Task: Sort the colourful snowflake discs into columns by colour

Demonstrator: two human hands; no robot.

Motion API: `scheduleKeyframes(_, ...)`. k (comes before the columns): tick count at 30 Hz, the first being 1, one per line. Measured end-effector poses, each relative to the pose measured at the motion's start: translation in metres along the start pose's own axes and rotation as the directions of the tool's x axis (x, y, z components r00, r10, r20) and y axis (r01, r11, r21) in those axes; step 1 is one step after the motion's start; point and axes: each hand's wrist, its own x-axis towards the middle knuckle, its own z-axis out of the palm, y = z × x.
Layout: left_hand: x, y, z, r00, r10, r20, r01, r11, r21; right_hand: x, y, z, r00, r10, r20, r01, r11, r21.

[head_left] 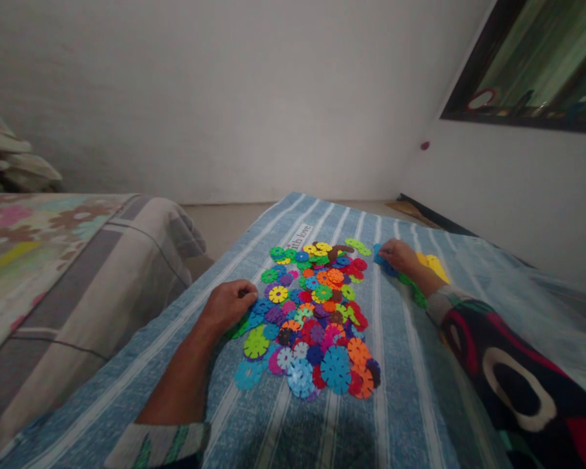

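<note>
A pile of colourful notched plastic discs (pixel 317 312) lies spread on a blue-and-white striped cloth (pixel 268 436). My left hand (pixel 232 303) rests at the pile's left edge, fingers curled and thumb pressed in; whatever it may hold is hidden. Next to it are blue discs (pixel 261 307) and a large lime disc (pixel 256 342). Right of the pile, my right hand (pixel 399 255) is closed in a pinch on a blue disc (pixel 378 253), above other blue ones. Under and beside my right wrist lie green discs (pixel 417 296) and yellow discs (pixel 434 266).
To the left stands a bed or couch with a patterned cover (pixel 146 228). Clear plastic sheeting (pixel 517 286) lies on the cloth at the right. A white wall (pixel 273 104) rises behind, and a dark-framed window (pixel 532 71) is at upper right.
</note>
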Motion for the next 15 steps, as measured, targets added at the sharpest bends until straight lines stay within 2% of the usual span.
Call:
scheduleKeyframes(8,0.0009,-0.0048,0.0026,1.000,-0.008,0.001,0.008,1.000,0.011,0.0013,0.0080,0.0086,0.995,-0.046,0.086,0.057,0.990,-0.129)
scheduleKeyframes(15,0.0004,-0.0068,0.0040,1.000,-0.007,0.015,0.007,1.000,0.001,-0.0036,0.0055,0.0079,0.997,-0.019,0.068,0.031,0.985,-0.171)
